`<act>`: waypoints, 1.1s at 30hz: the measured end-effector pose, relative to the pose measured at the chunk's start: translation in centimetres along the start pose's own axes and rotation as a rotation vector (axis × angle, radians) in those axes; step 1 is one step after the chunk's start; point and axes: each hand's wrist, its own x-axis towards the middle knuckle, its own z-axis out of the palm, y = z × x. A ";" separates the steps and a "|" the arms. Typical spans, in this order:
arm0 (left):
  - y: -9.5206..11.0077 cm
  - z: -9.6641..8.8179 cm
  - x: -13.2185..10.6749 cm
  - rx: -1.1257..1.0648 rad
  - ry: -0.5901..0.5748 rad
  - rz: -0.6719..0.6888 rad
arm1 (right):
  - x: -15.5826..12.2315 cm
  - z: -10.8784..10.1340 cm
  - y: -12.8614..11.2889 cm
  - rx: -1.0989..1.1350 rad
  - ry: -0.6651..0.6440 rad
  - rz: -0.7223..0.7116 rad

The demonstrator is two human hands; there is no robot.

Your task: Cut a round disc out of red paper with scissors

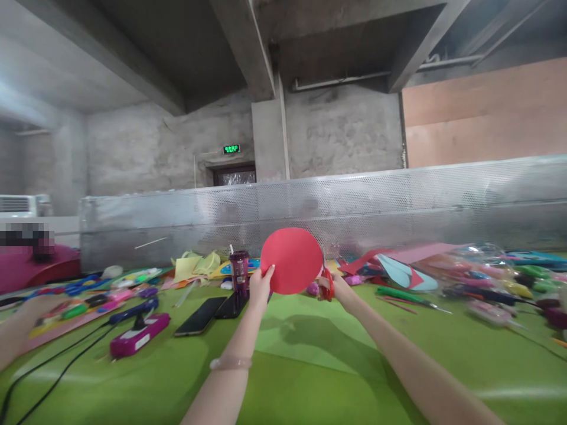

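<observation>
Red paper disc (292, 260), smooth, round, pinched by left hand (260, 284) (right hand (340, 289) clenched on red scissors (326, 284))

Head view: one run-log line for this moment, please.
left hand: grips red paper disc at lower edge | right hand: holds red-handled scissors at disc's right edge | disc: raised above green tabletop

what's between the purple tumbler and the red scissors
In the head view, the left hand and the red paper disc it holds lie between the purple tumbler and the red scissors in the right hand.
</observation>
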 end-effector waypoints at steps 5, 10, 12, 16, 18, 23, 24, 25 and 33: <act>0.1 0.0 0.0 0.011 -0.001 0.010 | -0.4 0.2 -0.2 0.008 -0.033 -0.027; 0.3 0.0 -0.1 0.023 0.003 0.008 | -0.5 0.4 -0.4 0.025 -0.018 -0.038; 0.3 0.0 -0.1 0.024 0.003 0.009 | -0.4 0.4 -0.4 0.023 -0.023 -0.047; 0.2 0.0 -0.1 0.012 0.001 0.018 | 0.0 0.3 0.1 0.007 -0.015 -0.041; 0.2 0.0 -0.1 0.019 0.003 0.016 | 0.2 0.3 0.2 0.003 0.002 -0.023; 0.2 0.0 -0.1 0.024 0.002 0.022 | -0.1 0.4 -0.4 0.018 0.044 -0.002; 0.2 0.0 -0.1 0.012 -0.002 0.025 | -0.3 0.4 -0.6 0.016 0.050 -0.002; 0.2 0.0 -0.1 0.001 -0.005 0.029 | -0.5 0.4 -0.9 0.014 0.057 -0.003; 0.2 -0.1 -0.1 0.009 0.002 0.019 | -0.3 0.5 -0.8 0.018 0.036 0.002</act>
